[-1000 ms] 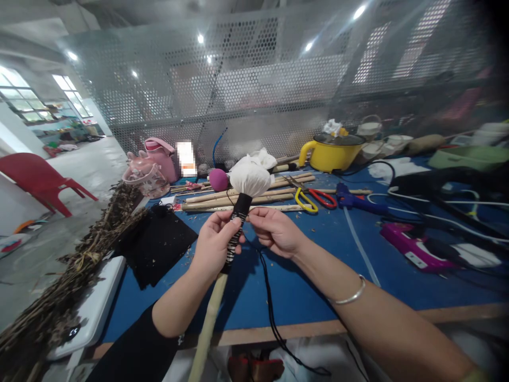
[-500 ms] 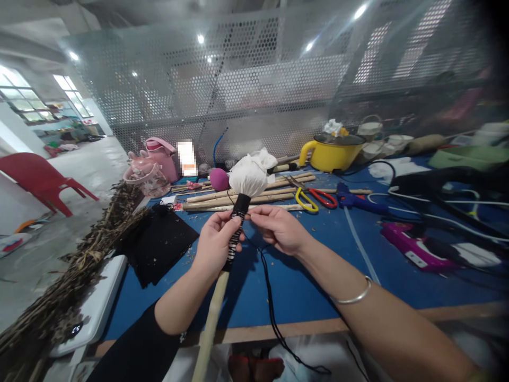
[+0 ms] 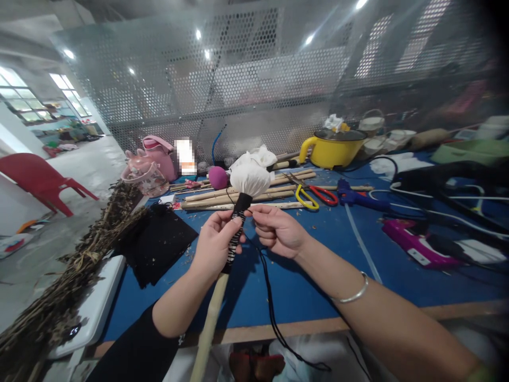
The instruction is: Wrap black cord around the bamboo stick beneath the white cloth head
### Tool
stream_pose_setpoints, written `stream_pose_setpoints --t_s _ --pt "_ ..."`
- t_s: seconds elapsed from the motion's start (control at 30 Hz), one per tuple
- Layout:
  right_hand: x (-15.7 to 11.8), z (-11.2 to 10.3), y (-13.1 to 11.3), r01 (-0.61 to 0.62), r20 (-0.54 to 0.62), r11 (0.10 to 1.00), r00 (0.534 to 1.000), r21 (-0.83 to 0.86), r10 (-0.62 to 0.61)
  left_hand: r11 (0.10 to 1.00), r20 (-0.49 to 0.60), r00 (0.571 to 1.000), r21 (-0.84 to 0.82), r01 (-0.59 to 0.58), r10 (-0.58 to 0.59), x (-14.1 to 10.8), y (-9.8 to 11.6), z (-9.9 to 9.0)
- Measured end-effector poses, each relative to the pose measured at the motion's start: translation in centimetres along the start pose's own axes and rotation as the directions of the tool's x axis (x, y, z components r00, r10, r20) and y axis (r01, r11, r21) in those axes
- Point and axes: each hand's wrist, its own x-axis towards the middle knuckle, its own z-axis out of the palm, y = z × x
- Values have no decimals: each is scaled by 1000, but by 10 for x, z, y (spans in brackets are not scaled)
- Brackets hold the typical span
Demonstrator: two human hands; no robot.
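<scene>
Fingers (image 3: 234,228) of the left hand (image 3: 212,244) wrap one pale stick (image 3: 214,307) at its black-and-white striped binding (image 3: 234,241), while the thumb and forefinger of the right hand (image 3: 280,228) pinch one black cord (image 3: 268,286) just beside that binding. The stick slants upward over the near part of one blue-topped table (image 3: 302,292), topped by one white cloth bundle (image 3: 250,178) above a black collar (image 3: 242,201). The cord hangs below the hands past the table's front edge. One silver bangle (image 3: 356,292) circles the right forearm. Behind the bundle lie several bare sticks (image 3: 254,199), overlapping too much to count exactly, with one magenta ball (image 3: 218,178) near them. To their right are one pair of scissors (image 3: 308,195) with two handles, one yellow and one red, one blue glue gun (image 3: 360,199) and, farther back, one yellow pot (image 3: 334,151). One magenta power strip (image 3: 415,246) sits at the right. Leftward are one black cloth (image 3: 157,244), one bundle of dried stalks (image 3: 79,270), and one red chair (image 3: 34,178) on the floor.
</scene>
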Motion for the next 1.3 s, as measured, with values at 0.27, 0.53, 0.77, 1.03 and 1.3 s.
stream_pose_setpoints --t_s 0.27,0.53,0.77,1.03,1.3 --pt "1 -1 3 8 3 999 1000 -36 -8 999 32 999 -5 43 -43 2 -1 -2" --pt "4 -2 4 14 -31 996 999 -85 -17 995 51 996 -55 78 -75 2 0 -2" --pt "5 -4 0 93 -60 987 993 -133 -102 981 113 981 -96 166 -155 2 0 -4" --pt "9 -13 9 43 -10 959 999 -281 -48 935 198 917 -4 355 -347 16 -10 -11" --pt "16 -16 19 -4 -81 919 996 -394 -31 991 -91 990 77 110 -103 28 -20 -21"
